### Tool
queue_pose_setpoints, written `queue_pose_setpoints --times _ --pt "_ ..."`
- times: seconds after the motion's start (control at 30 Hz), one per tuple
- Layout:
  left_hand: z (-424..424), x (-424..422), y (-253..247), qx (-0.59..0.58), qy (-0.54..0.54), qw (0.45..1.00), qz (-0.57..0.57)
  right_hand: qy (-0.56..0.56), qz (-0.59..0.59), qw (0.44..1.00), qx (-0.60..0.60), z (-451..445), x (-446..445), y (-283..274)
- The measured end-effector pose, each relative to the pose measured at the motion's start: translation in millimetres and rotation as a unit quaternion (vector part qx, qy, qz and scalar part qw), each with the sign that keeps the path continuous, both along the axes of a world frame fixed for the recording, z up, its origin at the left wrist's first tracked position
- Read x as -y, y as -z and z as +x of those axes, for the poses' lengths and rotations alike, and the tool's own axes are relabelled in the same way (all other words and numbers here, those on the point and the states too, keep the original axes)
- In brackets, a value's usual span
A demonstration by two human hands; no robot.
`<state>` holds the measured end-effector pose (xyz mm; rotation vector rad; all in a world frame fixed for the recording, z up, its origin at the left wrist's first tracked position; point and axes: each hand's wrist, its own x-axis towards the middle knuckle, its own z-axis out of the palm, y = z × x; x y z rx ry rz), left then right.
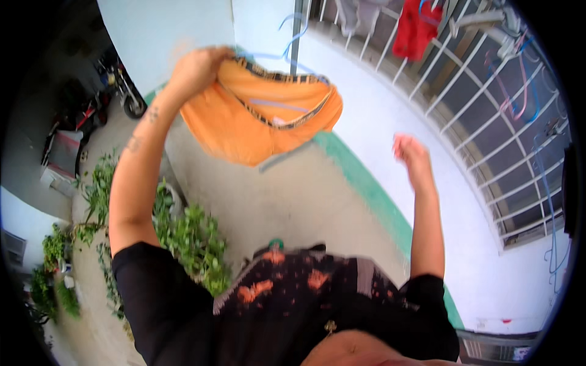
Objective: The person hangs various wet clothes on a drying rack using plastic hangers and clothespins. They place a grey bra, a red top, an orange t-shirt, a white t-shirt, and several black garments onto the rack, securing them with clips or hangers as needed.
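Observation:
Orange underpants (pixel 261 123) with a patterned dark waistband hang spread on a light blue clothes hanger (pixel 286 52) in front of me. At their upper left corner, my left hand (pixel 201 68) grips the waistband; its fingertips are partly hidden behind the cloth and blurred. The hanger's hook points up. My right hand (pixel 412 155) is raised on the right, apart from the garment and near the white wall. Its fingers are curled and blurred, with nothing visible in them.
A white window grille (pixel 458 91) carries red cloth (pixel 416 29), grey cloth (pixel 359 16) and several blue and pink hangers (pixel 526 87). Leafy potted plants (pixel 197 242) stand at lower left. A motorcycle (pixel 128 91) is farther back. The wall (pixel 357 114) has a green lower band.

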<state>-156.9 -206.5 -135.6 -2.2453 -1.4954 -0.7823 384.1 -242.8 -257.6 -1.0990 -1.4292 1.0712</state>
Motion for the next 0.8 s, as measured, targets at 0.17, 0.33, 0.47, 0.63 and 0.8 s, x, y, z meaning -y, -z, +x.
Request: queue_pose_setpoints --times 0.17,0.33,0.47,0.63,0.8 --pt "-12 -44 -25 0.030 -0.130 0.990 -0.043 -0.003 -0.088 0.996 -0.024 -3 8 31" --pt "15 -116 -72 0.028 -0.128 0.991 -0.035 0.045 -0.139 0.989 -0.037 5 33 52" --pt "41 -197 -115 0.011 -0.128 0.991 -0.028 0.094 -0.176 0.978 -0.055 11 53 58" --pt "87 -296 -171 -0.012 -0.098 0.993 0.067 0.189 -0.199 0.956 -0.103 41 95 86" --pt "148 -339 -244 0.060 -0.117 0.991 -0.006 0.288 -0.228 0.913 -0.176 56 154 118"
